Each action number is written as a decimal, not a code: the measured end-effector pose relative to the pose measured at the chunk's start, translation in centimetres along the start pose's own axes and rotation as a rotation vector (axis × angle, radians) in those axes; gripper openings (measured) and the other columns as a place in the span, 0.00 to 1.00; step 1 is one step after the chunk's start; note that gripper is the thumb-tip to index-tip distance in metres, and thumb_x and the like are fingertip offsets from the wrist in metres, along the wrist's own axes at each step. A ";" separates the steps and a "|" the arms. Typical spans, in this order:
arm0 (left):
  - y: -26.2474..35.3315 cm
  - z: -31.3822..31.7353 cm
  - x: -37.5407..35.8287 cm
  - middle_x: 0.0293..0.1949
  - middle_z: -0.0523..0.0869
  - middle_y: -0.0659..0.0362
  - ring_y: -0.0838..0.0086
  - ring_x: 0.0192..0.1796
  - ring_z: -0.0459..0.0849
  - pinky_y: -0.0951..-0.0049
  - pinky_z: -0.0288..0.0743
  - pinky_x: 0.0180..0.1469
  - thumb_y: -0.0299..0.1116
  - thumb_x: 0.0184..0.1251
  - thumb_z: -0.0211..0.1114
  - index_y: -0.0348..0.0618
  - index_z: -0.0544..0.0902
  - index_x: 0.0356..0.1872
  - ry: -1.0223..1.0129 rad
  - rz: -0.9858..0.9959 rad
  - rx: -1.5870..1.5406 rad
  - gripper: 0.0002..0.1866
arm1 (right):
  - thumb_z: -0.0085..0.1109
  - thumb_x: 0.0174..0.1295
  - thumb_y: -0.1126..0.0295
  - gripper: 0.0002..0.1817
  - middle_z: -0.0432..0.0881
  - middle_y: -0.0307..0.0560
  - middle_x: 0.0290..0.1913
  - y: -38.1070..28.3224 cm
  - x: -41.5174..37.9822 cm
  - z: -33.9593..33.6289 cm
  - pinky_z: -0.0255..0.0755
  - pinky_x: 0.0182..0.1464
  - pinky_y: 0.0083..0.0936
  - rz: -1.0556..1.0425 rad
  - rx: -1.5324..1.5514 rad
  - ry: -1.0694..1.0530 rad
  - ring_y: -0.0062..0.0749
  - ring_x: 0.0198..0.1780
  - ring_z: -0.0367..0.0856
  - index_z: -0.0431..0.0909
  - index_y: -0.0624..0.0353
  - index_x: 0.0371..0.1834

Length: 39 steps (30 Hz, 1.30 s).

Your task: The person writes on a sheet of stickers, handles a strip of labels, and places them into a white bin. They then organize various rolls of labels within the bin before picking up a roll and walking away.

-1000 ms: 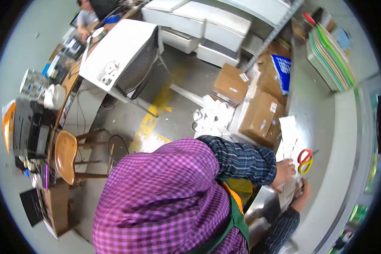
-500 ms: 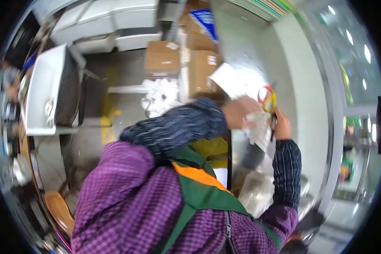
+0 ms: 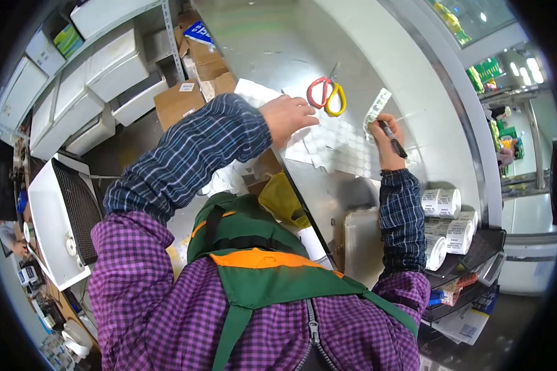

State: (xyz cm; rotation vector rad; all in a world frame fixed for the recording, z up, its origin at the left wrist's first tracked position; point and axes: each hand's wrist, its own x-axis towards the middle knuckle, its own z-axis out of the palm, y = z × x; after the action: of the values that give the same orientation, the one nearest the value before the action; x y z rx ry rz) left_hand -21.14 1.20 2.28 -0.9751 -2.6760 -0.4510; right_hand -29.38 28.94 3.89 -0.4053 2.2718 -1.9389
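Observation:
My left hand (image 3: 288, 118) rests at the edge of the metal worktop, its fingers spread over white paper, with nothing visibly gripped. In my right hand (image 3: 390, 139) are a black marker pen (image 3: 392, 138) and a narrow, pale printed label strip (image 3: 378, 106) that stands up from the fingertips. Between my hands lies a pair of scissors (image 3: 342, 106) with one red and one yellow handle, blades pointing away. A white sheet with rows of round shapes (image 3: 337, 147) lies flat below the scissors.
Rolls of printed labels (image 3: 447, 203) are stacked at right on a black shelf rack (image 3: 470, 263). Cardboard boxes (image 3: 178, 104) and white bins (image 3: 114, 65) stand at left. A white tub with dark mesh (image 3: 43, 216) is farther left. A raised pale ledge (image 3: 414, 93) borders the worktop.
My hands have moved apart: the left went left onto the paper, the right stays at right with the strip. The scissors, earlier near my right hand, now lie on the worktop. My view has turned.

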 end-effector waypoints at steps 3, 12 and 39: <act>-0.4 -1.0 2.4 0.53 0.75 0.53 0.60 0.57 0.72 0.63 0.67 0.58 0.25 0.33 0.69 0.43 0.72 0.57 -0.395 -0.147 0.030 0.38 | 0.61 0.54 0.75 0.09 0.75 0.31 0.29 0.3 -0.9 0.1 0.64 0.31 0.12 0.026 -0.090 -0.003 0.13 0.28 0.69 0.75 0.58 0.39; -0.3 -2.9 2.2 0.54 0.70 0.52 0.59 0.54 0.72 0.64 0.70 0.55 0.24 0.36 0.72 0.44 0.70 0.58 -0.595 -0.124 0.094 0.39 | 0.60 0.55 0.75 0.10 0.76 0.33 0.28 2.1 -1.7 -0.5 0.65 0.30 0.12 0.059 -0.073 0.033 0.13 0.27 0.70 0.76 0.63 0.41; 3.8 -11.0 -2.9 0.34 0.81 0.56 0.80 0.36 0.76 0.76 0.71 0.41 0.26 0.63 0.59 0.32 0.76 0.45 0.100 -0.244 -0.746 0.11 | 0.56 0.57 0.77 0.07 0.77 0.35 0.29 2.3 -1.7 -0.8 0.68 0.34 0.14 -0.032 -0.108 0.165 0.15 0.30 0.73 0.76 0.62 0.40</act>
State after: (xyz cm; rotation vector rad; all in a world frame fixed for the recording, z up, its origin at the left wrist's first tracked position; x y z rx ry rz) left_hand -15.02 -1.82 12.15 -0.7403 -2.5585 -1.5764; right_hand -28.24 30.48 1.68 -0.3047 2.4952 -1.9378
